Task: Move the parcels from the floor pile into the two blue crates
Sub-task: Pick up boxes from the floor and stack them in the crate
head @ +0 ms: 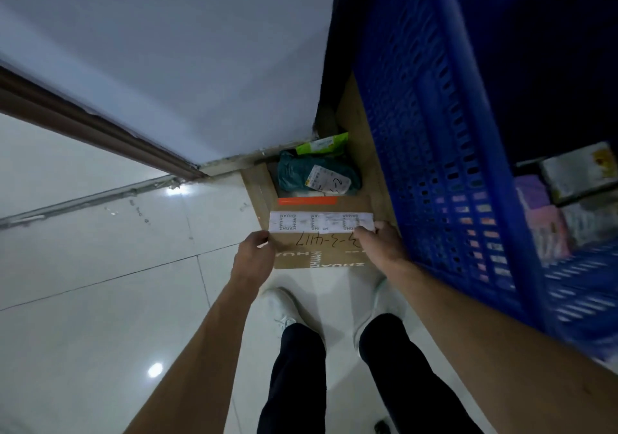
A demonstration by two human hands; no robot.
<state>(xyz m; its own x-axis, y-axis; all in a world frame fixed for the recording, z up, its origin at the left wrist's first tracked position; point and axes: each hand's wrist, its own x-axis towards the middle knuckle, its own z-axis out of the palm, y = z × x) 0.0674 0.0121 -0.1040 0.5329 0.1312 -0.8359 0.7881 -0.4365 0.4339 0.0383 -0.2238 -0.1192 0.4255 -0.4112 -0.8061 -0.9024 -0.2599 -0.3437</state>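
Your left hand (255, 248) and right hand (381, 243) grip opposite sides of the cardboard box (321, 256) at 12 o'clock on the floor (100, 283); an uneven lift could knock it against the blue crate (434, 166) at 3 o'clock.

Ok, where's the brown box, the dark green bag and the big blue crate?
brown box (329, 241): head view, on its handwritten number.
dark green bag (296, 172): head view, crumpled plastic left of its white label.
big blue crate (431, 172): head view, on its slotted side wall.

Box (321, 253) ahead of the shoes (282, 303); bagged parcel (301, 172) just behind it; crate (434, 132) close on its right
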